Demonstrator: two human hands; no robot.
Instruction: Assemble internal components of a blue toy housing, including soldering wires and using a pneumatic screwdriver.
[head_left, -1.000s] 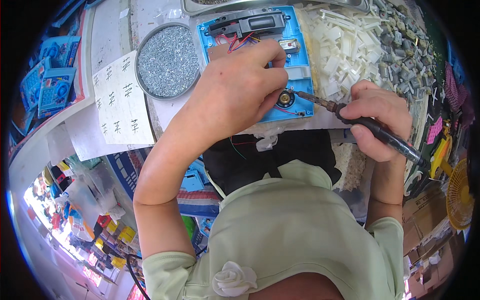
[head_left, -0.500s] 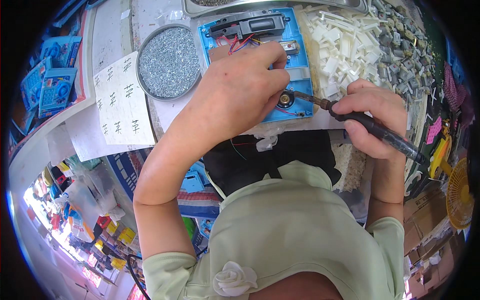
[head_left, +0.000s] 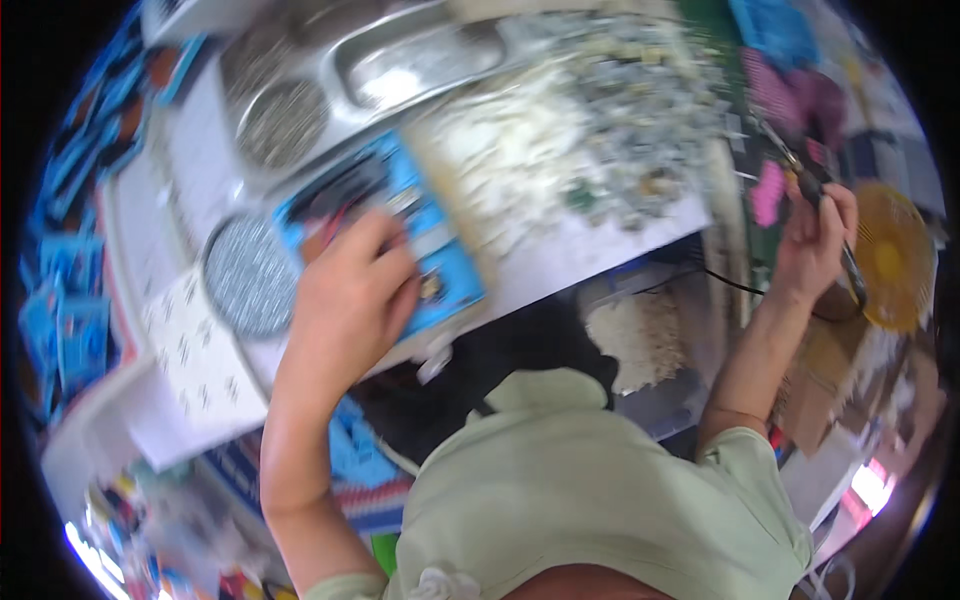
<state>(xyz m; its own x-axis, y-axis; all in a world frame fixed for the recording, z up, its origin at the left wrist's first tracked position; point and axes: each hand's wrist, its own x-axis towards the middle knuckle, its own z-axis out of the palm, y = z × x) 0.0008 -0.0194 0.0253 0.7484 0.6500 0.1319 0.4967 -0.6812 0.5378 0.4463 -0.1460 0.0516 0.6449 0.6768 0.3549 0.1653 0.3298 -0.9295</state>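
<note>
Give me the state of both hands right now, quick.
Left hand: fingers curled over the open blue casing; whether it grips anything cannot be told.
Right hand: closed, holding the soldering iron.

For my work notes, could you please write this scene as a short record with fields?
Left hand: fingers bent over the open blue case; any grip hidden
Right hand: holds a soldering iron, away from the case, beside a yellow fan
Right of case: white parts, then grey parts
Left of case: small metal pieces, marked paper
Beyond case: metal tray
Picture: blurred
</note>
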